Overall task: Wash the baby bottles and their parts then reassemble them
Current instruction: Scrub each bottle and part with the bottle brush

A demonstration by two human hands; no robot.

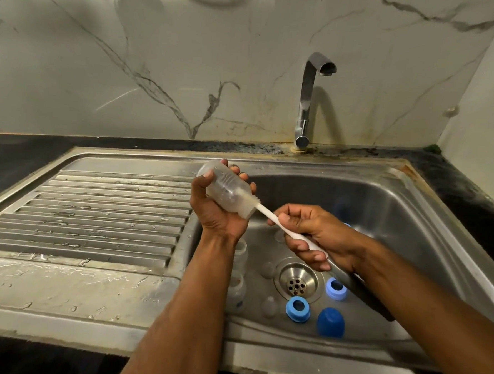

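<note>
1. The left hand (214,206) grips a clear baby bottle (225,187) at centre frame, above the left rim of the sink (397,213). The bottle is tilted, mouth toward the lower right.
2. The right hand (313,237) is closed round the white handle of a bottle brush (263,212); the brush head sits inside the bottle's mouth.
3. Handling judgement: the bottle looks like thin, light plastic, fairly stiff and not fragile. It is probably wet and therefore slippery. A wrap round the mid-body, as held here, seems the sound hold, since it leaves the mouth free.
4. Parts awaiting attention lie on the basin floor at lower centre: two more clear bottles (238,276) below the left wrist, two blue collars (298,309) and a dark blue cap (331,322) beside the drain (297,282), and pale pieces that may be teats.
5. Surface: stainless steel, with a ribbed draining board (99,215) at left carrying water droplets. The tabletop (16,158) around it is dark stone.
6. Room: a veined marble-look wall (161,51) fills the upper frame. The chrome tap (308,104) shows no water running. Staining marks the tap base and the sink's rear edge.
</note>
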